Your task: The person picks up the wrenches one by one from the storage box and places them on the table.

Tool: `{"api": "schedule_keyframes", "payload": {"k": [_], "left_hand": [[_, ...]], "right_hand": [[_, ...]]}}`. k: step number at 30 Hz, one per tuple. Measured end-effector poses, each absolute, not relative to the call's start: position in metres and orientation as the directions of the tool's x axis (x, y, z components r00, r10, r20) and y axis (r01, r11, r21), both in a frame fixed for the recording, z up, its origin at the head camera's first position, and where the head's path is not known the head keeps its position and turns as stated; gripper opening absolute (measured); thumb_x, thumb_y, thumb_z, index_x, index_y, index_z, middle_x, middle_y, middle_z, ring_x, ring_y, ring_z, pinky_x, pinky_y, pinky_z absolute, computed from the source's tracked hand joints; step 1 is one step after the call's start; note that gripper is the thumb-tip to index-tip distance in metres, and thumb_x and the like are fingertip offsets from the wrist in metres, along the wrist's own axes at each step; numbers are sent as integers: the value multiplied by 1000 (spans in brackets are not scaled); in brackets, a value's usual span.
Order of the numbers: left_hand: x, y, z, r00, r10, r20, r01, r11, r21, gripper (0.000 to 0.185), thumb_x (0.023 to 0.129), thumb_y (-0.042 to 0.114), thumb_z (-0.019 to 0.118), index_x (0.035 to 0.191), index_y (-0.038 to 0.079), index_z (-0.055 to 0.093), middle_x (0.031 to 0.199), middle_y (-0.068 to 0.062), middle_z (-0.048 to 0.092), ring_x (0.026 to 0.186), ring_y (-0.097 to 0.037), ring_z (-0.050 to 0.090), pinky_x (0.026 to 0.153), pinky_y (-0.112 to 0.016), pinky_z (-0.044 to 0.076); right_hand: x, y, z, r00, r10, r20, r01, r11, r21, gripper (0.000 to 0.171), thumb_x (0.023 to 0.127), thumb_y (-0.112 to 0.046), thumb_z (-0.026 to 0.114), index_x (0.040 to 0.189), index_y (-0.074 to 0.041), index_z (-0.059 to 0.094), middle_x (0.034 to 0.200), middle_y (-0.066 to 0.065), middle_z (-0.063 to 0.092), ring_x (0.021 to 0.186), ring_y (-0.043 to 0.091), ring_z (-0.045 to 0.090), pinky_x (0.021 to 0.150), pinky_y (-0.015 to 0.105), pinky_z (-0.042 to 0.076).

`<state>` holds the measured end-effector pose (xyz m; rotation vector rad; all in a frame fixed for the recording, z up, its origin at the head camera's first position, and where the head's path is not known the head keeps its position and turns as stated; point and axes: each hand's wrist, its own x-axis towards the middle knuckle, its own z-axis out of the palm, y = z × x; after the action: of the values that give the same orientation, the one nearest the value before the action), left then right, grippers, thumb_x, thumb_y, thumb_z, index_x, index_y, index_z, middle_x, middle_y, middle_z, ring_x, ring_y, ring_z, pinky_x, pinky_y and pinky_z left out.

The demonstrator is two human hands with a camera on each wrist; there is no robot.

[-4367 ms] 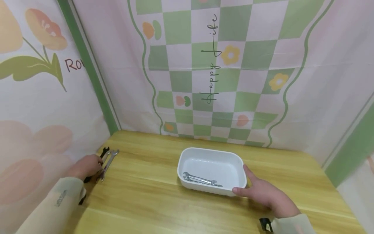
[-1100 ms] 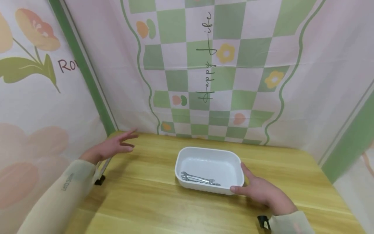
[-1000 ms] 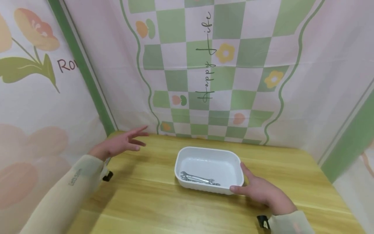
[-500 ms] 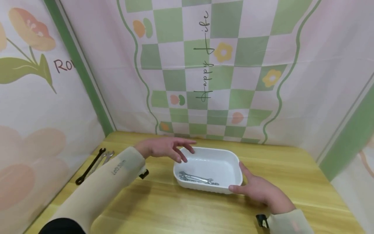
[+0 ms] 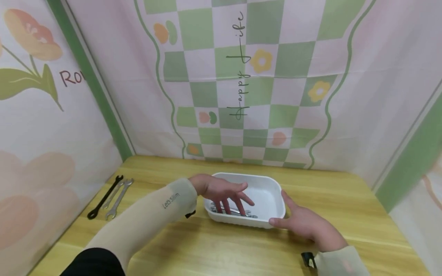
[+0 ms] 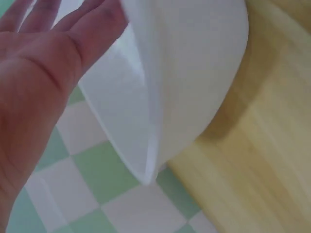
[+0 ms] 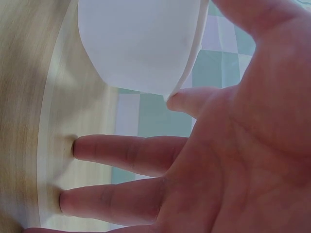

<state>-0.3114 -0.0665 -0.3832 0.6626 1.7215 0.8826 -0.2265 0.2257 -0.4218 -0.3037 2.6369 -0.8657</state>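
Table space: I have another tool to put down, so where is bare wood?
Bare wood lies between the wrenches at the left edge and the white tray, and right of the right hand. It is crowded at the tray, where the left hand reaches in.

White tray (image 5: 269, 188), yellow wooden table (image 5: 221, 249) — green-and-pink checked backdrop (image 5: 262, 76), black wrench (image 5: 103, 197).
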Motion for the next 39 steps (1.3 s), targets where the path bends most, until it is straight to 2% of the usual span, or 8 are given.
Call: {"api": "schedule_keyframes", "payload": {"k": [5,9,19,27,39], "left_hand": [[-308,-59,-394,-336,703,-626,33,673,739,75,96,73,17,143,29,55,125,2,62,101,-28,62,75,-40,51],[-307,-56,-397,-365,675,-641,52,702,710,76,96,74,17,142,29,57,124,4,63,98,-26,63,73,-39,51],[-313,-42,-391,-377,680,-629,120,709,695,76,97,73,20,142,25,57,127,6,64,101,-24,63,81,-45,53],[-318,-31,-389,-398,653,-644,128,735,666,73,98,71,20,141,25,58,135,7,59,105,-25,62,91,-50,48],[-326,-17,-394,-426,635,-645,118,745,656,77,97,72,20,141,22,59,144,3,53,100,-31,63,92,-49,48]], "right_hand": [[-227,225,-419,-917,-303,-258,-96,797,-596,117,85,-59,70,158,-2,-1,137,42,43,121,56,47,95,68,38],[-227,224,-418,-913,-304,-271,-89,798,-597,117,85,-60,70,159,-3,-1,137,41,43,122,55,47,95,69,38],[-227,223,-415,-915,-303,-268,-98,809,-580,119,84,-63,69,158,-2,-1,138,41,43,121,55,48,95,69,38],[-228,224,-417,-916,-302,-263,-101,810,-578,118,84,-61,69,158,-1,0,137,42,43,122,55,48,97,68,38],[-228,225,-421,-913,-296,-280,-82,807,-585,119,83,-62,69,159,-3,-2,135,40,47,120,52,50,96,66,40]]}}
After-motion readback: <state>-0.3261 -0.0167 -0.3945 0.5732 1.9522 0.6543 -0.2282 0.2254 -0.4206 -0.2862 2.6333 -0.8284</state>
